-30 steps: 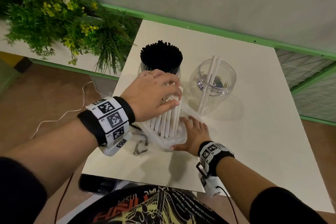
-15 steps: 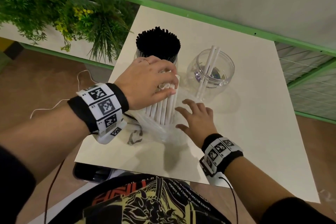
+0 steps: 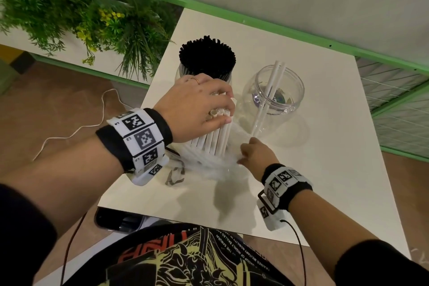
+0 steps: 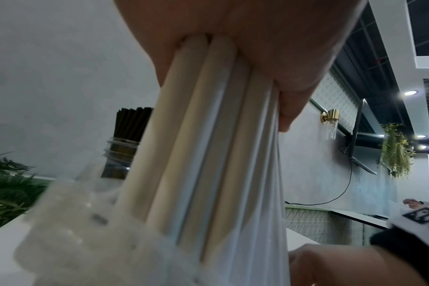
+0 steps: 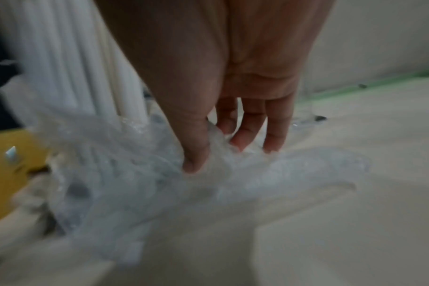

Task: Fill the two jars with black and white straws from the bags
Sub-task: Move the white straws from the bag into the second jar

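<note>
My left hand (image 3: pixel 209 109) grips the top of an upright bundle of white straws (image 3: pixel 214 140), whose lower ends stand in a crumpled clear plastic bag (image 3: pixel 209 165) on the white table (image 3: pixel 325 169). In the left wrist view the white straws (image 4: pixel 208 154) run down from my palm into the bag (image 4: pixel 86 241). My right hand (image 3: pixel 253 153) pinches the bag's right side; the right wrist view shows its thumb and fingers (image 5: pixel 196 154) closed on the bag (image 5: pixel 147 183). Behind stands a jar packed with black straws (image 3: pixel 206 58). To its right a clear jar (image 3: pixel 276 95) holds two white straws.
Green plants (image 3: pixel 76 7) fill a ledge to the left of the table. A torn scrap of packaging (image 3: pixel 175 175) lies by my left wrist. A white cable (image 3: pixel 76 130) runs over the floor at left. A green-edged grey wall bounds the table's far side.
My right hand went from lying flat at the bag's base, through a spread lift, to pinching the bag's right side. The left hand kept its grip on the straw bundle.
</note>
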`<move>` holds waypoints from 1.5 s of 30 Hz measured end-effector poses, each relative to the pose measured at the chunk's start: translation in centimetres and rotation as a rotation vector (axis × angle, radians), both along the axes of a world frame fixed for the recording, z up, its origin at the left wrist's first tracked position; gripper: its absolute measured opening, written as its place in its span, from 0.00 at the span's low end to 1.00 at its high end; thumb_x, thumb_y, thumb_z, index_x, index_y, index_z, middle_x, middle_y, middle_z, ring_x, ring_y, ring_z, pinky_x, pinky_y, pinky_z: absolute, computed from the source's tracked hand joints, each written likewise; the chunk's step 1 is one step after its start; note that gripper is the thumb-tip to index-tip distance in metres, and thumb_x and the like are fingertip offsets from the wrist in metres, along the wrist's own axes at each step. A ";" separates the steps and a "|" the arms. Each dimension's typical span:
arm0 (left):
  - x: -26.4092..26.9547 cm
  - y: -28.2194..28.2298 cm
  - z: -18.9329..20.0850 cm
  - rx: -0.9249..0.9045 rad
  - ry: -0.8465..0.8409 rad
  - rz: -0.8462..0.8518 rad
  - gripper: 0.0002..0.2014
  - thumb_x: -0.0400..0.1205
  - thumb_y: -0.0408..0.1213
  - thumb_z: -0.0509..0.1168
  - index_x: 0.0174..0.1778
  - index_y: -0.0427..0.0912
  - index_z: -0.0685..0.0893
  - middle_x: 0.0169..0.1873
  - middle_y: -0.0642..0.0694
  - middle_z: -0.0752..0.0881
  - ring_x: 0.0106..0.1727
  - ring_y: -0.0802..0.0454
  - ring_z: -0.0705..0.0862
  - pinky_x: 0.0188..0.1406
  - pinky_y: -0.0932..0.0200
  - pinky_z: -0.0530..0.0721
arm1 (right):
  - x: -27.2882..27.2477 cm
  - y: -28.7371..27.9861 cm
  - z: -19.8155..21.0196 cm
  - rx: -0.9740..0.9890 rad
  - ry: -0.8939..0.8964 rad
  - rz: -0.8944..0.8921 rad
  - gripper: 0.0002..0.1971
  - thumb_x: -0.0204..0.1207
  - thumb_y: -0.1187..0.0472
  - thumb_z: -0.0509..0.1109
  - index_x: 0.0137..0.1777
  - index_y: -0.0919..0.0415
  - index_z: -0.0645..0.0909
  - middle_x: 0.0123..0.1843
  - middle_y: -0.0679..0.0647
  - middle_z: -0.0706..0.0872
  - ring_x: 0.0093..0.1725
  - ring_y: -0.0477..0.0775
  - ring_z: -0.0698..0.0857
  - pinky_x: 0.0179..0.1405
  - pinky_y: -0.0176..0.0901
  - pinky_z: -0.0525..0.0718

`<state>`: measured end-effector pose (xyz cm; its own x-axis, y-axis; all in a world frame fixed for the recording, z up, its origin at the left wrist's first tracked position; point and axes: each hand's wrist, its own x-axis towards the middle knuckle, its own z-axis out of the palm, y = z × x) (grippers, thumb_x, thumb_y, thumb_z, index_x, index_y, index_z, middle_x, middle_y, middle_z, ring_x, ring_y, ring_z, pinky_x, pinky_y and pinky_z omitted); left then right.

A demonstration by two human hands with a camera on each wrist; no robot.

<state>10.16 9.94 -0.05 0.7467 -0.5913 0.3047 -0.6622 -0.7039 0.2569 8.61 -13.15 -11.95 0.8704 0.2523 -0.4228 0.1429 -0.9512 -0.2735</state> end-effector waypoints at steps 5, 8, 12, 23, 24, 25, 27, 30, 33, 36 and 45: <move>0.1 0.2 -0.2 -0.009 -0.012 0.011 0.13 0.81 0.58 0.56 0.51 0.59 0.83 0.61 0.58 0.80 0.58 0.49 0.78 0.56 0.47 0.75 | -1.7 -1.8 -0.1 0.330 -0.196 -0.401 0.23 0.71 0.65 0.77 0.26 0.54 0.64 0.35 0.48 0.67 0.31 0.49 0.68 0.31 0.25 0.68; 0.1 0.2 -0.3 -0.015 -0.011 0.007 0.13 0.81 0.58 0.56 0.51 0.60 0.83 0.60 0.59 0.80 0.58 0.49 0.78 0.56 0.48 0.74 | -2.3 -1.6 0.0 0.380 -0.092 -0.476 0.20 0.71 0.65 0.75 0.28 0.55 0.65 0.36 0.49 0.69 0.34 0.52 0.70 0.31 0.27 0.68; 0.0 0.2 -0.3 -0.008 -0.011 0.008 0.14 0.81 0.58 0.56 0.51 0.60 0.83 0.60 0.59 0.80 0.58 0.49 0.78 0.56 0.46 0.76 | -1.3 -0.6 1.5 0.619 0.101 -0.611 0.10 0.62 0.52 0.64 0.33 0.59 0.77 0.49 0.58 0.74 0.41 0.52 0.75 0.37 0.38 0.69; -0.6 0.1 0.1 0.003 0.002 0.011 0.16 0.80 0.59 0.54 0.52 0.59 0.84 0.61 0.59 0.80 0.60 0.48 0.78 0.57 0.47 0.74 | -2.3 1.7 0.1 -0.006 -0.014 -0.246 0.36 0.70 0.69 0.72 0.75 0.45 0.63 0.72 0.56 0.57 0.63 0.60 0.69 0.45 0.43 0.75; -0.7 0.1 0.1 0.000 0.003 0.008 0.16 0.80 0.58 0.54 0.52 0.59 0.84 0.61 0.58 0.81 0.60 0.48 0.78 0.57 0.46 0.74 | -2.3 1.8 -0.1 0.007 0.004 -0.249 0.40 0.70 0.72 0.70 0.77 0.45 0.59 0.73 0.56 0.58 0.64 0.60 0.69 0.46 0.43 0.74; -0.6 0.1 0.1 -0.005 0.000 0.007 0.16 0.80 0.58 0.55 0.52 0.58 0.84 0.61 0.58 0.81 0.60 0.48 0.78 0.57 0.46 0.75 | -2.3 1.8 -0.2 0.024 0.013 -0.252 0.42 0.69 0.74 0.69 0.79 0.46 0.56 0.72 0.56 0.61 0.64 0.60 0.69 0.47 0.43 0.73; -0.6 0.1 0.1 -0.007 -0.004 0.010 0.17 0.80 0.58 0.54 0.52 0.57 0.85 0.61 0.57 0.81 0.59 0.47 0.79 0.56 0.46 0.75 | -2.2 1.6 -0.2 0.098 -0.015 -0.282 0.42 0.68 0.77 0.66 0.80 0.50 0.56 0.68 0.56 0.69 0.62 0.59 0.71 0.52 0.43 0.74; -0.5 0.3 0.1 -0.002 -0.005 0.017 0.17 0.80 0.58 0.54 0.52 0.57 0.85 0.61 0.57 0.81 0.59 0.47 0.79 0.55 0.48 0.73 | -1.9 0.9 0.1 0.301 -0.086 -0.421 0.35 0.68 0.79 0.60 0.74 0.53 0.65 0.56 0.56 0.78 0.54 0.57 0.77 0.52 0.45 0.77; -0.4 0.4 0.2 0.005 -0.001 0.012 0.17 0.80 0.58 0.54 0.52 0.58 0.84 0.61 0.57 0.81 0.59 0.48 0.79 0.53 0.52 0.69 | -1.7 0.0 -0.2 0.498 -0.055 -0.583 0.27 0.70 0.80 0.54 0.60 0.50 0.75 0.39 0.53 0.79 0.35 0.53 0.77 0.32 0.41 0.77; -0.4 0.5 0.2 0.010 0.012 0.011 0.17 0.80 0.59 0.53 0.53 0.58 0.84 0.61 0.58 0.80 0.60 0.49 0.78 0.54 0.52 0.69 | -1.7 -1.2 -0.6 0.806 0.008 -0.800 0.26 0.67 0.82 0.55 0.41 0.49 0.82 0.40 0.60 0.83 0.32 0.58 0.79 0.32 0.49 0.81; -0.1 0.1 0.1 0.003 0.029 0.002 0.16 0.81 0.59 0.54 0.52 0.59 0.83 0.61 0.60 0.80 0.60 0.50 0.78 0.56 0.48 0.74 | -1.4 -2.3 -1.3 1.173 0.322 -1.172 0.31 0.69 0.84 0.47 0.59 0.61 0.84 0.47 0.62 0.85 0.38 0.59 0.79 0.28 0.41 0.79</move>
